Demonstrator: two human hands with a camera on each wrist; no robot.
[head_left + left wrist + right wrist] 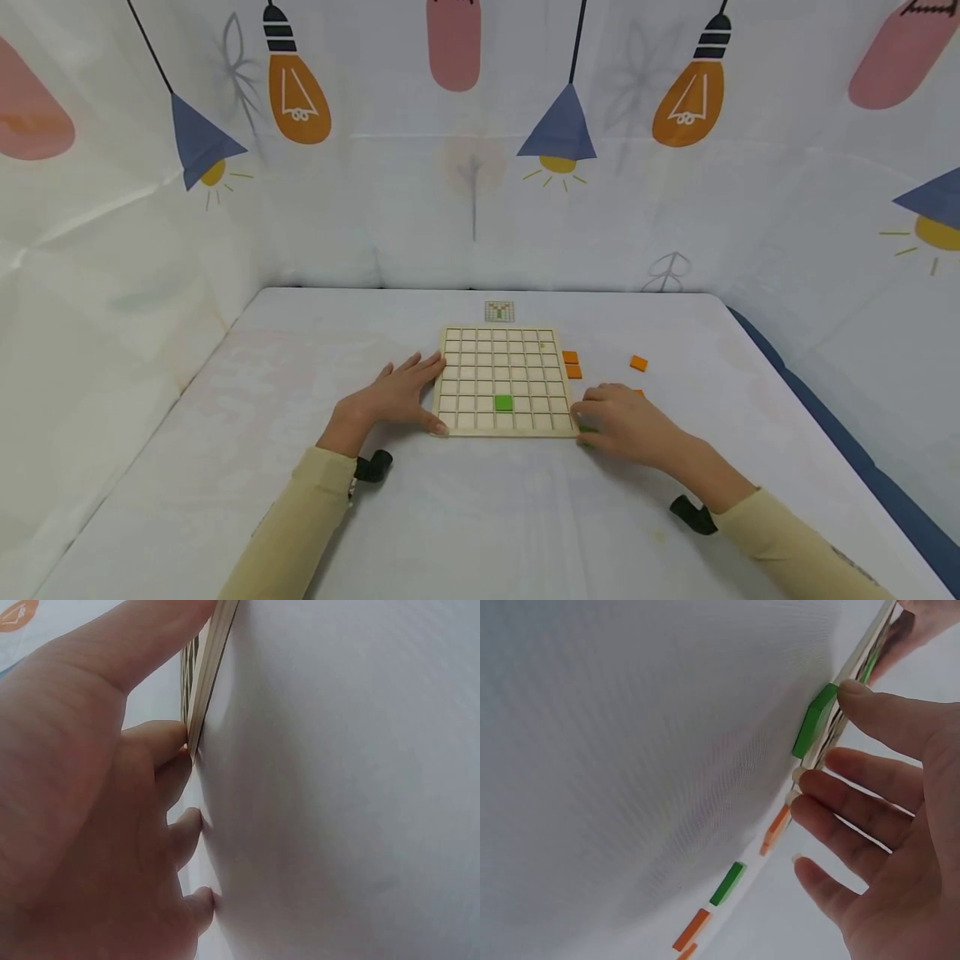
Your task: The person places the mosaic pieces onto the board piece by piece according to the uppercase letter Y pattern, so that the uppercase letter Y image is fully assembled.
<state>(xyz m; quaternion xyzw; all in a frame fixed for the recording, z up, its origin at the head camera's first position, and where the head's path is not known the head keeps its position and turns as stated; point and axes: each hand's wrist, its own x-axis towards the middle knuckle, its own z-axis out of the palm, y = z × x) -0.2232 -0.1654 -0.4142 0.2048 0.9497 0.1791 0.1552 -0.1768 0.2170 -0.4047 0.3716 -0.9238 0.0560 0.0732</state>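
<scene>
A pale wooden grid board lies flat on the white table, with one green tile in a cell near its front. My left hand is spread along the board's left edge, its thumb at the front corner. By the front right corner, my right hand touches another green tile with the thumb. Its fingers are loosely bent beside that tile, which the hand mostly covers in the head view. Two orange tiles lie against the board's right edge.
Behind the board is a small card printed with a grid pattern. Farther right lies an orange tile; another orange tile is partly hidden by the right hand. The right wrist view also shows a loose green tile. Patterned cloth hangs behind the table.
</scene>
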